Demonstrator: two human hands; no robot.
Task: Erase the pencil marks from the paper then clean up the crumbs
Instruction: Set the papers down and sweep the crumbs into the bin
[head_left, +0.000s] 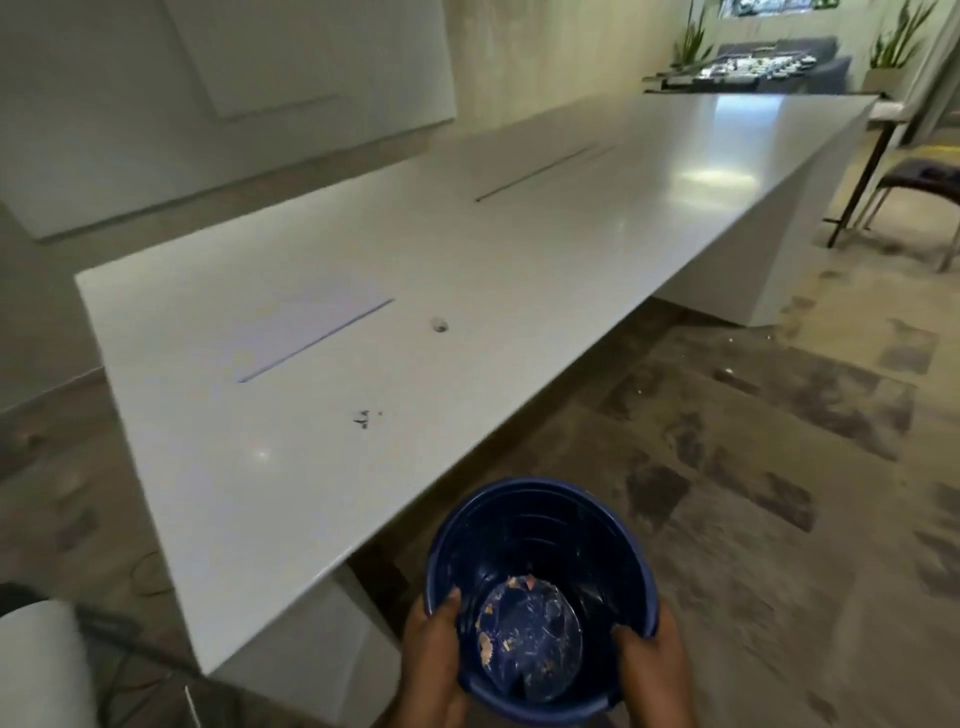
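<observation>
A person is standing at the near edge of a long white worktop (519, 249), holding a dark blue bin (545, 525) out in front with both hands. The bin is hanging in the air just off the worktop's edge, above patterned carpet (727, 467), with its open mouth facing up. The left hand (434, 660) is grasping the bin's left rim, thumb hooked over into the bin and fingers curling round the outside. The right hand (654, 660) is grasping the right rim in the same way. Pencil shavings (488, 642) and pale scraps are lying on the bottom of the bin.

On the worktop, a white sheet of paper (306, 332) is lying flat near the left end, well apart from the bin. A small cluster of dark crumbs (363, 418) is sitting on the bare worktop between the paper and the bin, nearer the paper. A small round greyish object (440, 325), too blurred to identify, is resting just right of the paper. A chair (924, 176) is standing at the far right.
</observation>
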